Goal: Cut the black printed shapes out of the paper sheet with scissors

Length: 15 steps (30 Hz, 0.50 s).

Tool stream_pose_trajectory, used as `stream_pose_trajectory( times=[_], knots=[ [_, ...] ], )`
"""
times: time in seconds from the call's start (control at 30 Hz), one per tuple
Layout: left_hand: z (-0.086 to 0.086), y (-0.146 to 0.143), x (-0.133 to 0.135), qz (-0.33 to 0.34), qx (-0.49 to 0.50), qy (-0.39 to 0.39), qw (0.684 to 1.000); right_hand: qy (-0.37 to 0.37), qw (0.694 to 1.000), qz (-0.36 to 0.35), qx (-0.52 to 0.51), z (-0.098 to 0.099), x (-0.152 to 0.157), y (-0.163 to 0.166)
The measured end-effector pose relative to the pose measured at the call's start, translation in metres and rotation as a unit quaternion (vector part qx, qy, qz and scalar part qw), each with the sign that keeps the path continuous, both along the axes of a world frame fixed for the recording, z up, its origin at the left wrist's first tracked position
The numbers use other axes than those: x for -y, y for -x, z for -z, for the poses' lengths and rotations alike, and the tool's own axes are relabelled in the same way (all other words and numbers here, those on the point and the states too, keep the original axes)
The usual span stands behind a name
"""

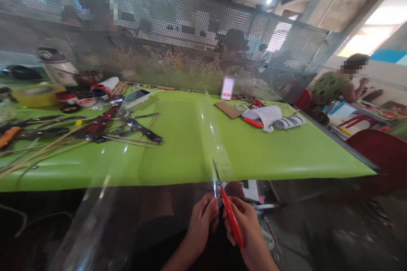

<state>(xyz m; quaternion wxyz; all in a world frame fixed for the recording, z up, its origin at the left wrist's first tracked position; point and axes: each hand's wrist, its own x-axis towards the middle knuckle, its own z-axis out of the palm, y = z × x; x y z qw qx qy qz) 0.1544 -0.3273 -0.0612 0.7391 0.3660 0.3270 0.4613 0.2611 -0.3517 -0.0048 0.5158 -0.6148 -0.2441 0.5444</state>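
Just past the table's near edge, my right hand [248, 224] is wrapped round a pair of red-handled scissors [232, 217]. The blades point up and away, over the edge of the green tabletop [270, 156]. Close beside them, my left hand [201, 218] pinches the edge of a clear plastic sheet [213, 135] between thumb and fingers. The sheet runs away from me across the table, and its glossy reflections make its outline hard to follow. The scissor blades lie against or right next to the sheet; whether they touch it I cannot tell.
On the left lie thin sticks [41, 152], black-handled tools [144, 132], yellow tape [38, 94] and a flask [57, 65]. Rolled paper [289, 122], cardboard [227, 110] and a phone [227, 88] are farther right. A perforated metal screen [178, 51] bounds the back. A person [333, 80] sits at right.
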Motion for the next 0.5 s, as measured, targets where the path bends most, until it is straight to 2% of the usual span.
stream_pose_trajectory(
  times=[0.23,0.5],
  knots=[
    [-0.008,0.011,-0.003,0.031,-0.002,-0.032,0.999,-0.035,0.999,-0.014,-0.008,-0.012,0.005,0.005],
    [-0.015,0.01,-0.002,0.035,-0.013,-0.032,0.999,-0.031,0.999,-0.014,-0.001,-0.011,0.003,0.006]
  ],
)
